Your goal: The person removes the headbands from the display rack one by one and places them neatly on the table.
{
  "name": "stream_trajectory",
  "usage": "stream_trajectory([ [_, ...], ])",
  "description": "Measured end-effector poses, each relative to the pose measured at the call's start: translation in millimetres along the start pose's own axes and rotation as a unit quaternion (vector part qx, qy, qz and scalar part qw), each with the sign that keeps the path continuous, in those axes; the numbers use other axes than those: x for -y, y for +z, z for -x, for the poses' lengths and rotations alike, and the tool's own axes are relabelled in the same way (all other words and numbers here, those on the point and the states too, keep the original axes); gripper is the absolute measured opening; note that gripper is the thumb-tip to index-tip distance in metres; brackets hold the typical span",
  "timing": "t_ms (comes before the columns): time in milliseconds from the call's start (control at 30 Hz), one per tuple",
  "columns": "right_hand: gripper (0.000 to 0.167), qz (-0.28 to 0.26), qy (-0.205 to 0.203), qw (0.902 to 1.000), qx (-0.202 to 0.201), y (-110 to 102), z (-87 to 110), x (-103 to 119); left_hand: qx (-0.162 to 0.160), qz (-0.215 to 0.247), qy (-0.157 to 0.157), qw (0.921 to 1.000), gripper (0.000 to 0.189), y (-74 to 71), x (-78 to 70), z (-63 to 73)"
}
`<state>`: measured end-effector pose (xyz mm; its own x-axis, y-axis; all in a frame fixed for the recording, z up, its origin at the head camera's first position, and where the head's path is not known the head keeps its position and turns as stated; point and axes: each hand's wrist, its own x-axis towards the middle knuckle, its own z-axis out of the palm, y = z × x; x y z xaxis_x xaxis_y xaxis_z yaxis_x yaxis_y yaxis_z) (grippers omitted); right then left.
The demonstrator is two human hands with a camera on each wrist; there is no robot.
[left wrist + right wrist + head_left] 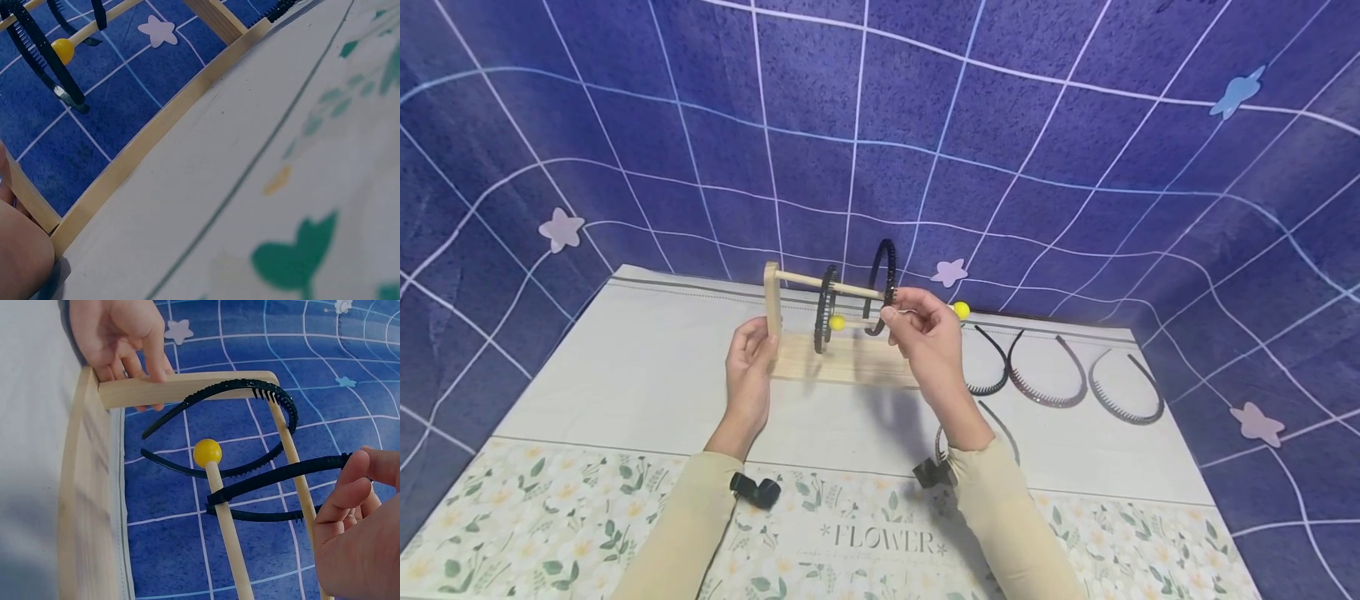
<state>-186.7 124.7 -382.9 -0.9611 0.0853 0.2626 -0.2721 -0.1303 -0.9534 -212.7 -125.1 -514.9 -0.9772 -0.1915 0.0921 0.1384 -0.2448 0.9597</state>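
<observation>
A wooden headband rack [850,367] stands on the table, with a top rod and a lower rod tipped with yellow balls [207,453]. My left hand [749,358] grips its left upright, fingers on one side and thumb on the other in the right wrist view. Between the thumb and fingers of my right hand [932,337] is a black toothed headband [891,262], pinched at its curved part by the top rod. Its ends point down toward the lower rod. Farther left, a second black headband [822,321] hangs over the top rod, apart from the first.
Right of the rack lie a black headband [1004,371], a brownish headband [1051,402] and a grey-brown headband [1123,417]. Another headband [1011,433] is partly hidden behind my right wrist. A blue gridded cloth [880,150] with stars rises behind the white table cover [647,367].
</observation>
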Motion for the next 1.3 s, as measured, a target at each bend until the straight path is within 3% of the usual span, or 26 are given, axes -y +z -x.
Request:
stream_trajectory([
  [467, 0.017, -0.030, -0.012, 0.9994, -0.011, -8, 3.0, 15, -0.038, -0.005, 0.004, 0.9993, 0.024, 1.2, -0.5, -0.2],
  [733, 0.018, -0.038, -0.031, 0.9987, -0.014, -15, 7.5, 23, -0.037, 0.022, 0.001, 0.9991, 0.015, 1.2, 0.6, -2.3],
  [967, 0.020, -0.041, -0.050, 0.9978, -0.011, -23, 9.4, 28, -0.031, 0.018, 0.017, 0.9992, 0.011, 1.5, 0.9, -1.9],
  [1300, 0.025, -0.054, -0.063, 0.9964, -0.016, -36, 11.2, 36, -0.031, 0.017, 0.015, 0.9993, 0.011, 1.9, 1.7, -2.2],
])
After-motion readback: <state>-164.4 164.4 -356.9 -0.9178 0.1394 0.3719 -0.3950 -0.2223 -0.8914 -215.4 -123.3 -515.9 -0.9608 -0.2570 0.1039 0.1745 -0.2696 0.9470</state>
